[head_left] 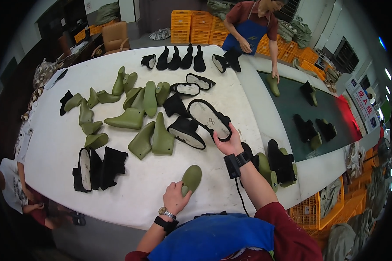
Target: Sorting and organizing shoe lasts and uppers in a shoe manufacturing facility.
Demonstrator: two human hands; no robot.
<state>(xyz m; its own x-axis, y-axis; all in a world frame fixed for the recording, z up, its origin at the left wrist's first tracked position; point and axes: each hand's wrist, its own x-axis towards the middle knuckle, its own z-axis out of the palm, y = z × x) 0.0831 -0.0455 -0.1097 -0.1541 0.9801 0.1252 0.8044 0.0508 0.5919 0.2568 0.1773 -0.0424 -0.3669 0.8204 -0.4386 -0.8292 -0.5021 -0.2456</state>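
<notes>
My left hand (176, 198) is closed on a green shoe last (192, 176) near the table's front edge. My right hand (231, 141) grips the end of a black shoe upper (203, 116), its pale insole side facing up, above the middle of the table. Directly left of that upper, another black upper (186, 130) lies on its side. Two green lasts (162, 138) rest nearby, between my hands and the larger group. To the right of my right forearm, several black uppers (280, 162) sit with green lasts (265, 170) among them.
Loose green lasts (125, 118) cover the middle of the white table (52, 143). Black uppers (186, 56) stand along its far edge. Across from me, a co-worker (252, 26) holds a last over the green conveyor belt (287, 102). Orange crates (307, 215) stand at lower right.
</notes>
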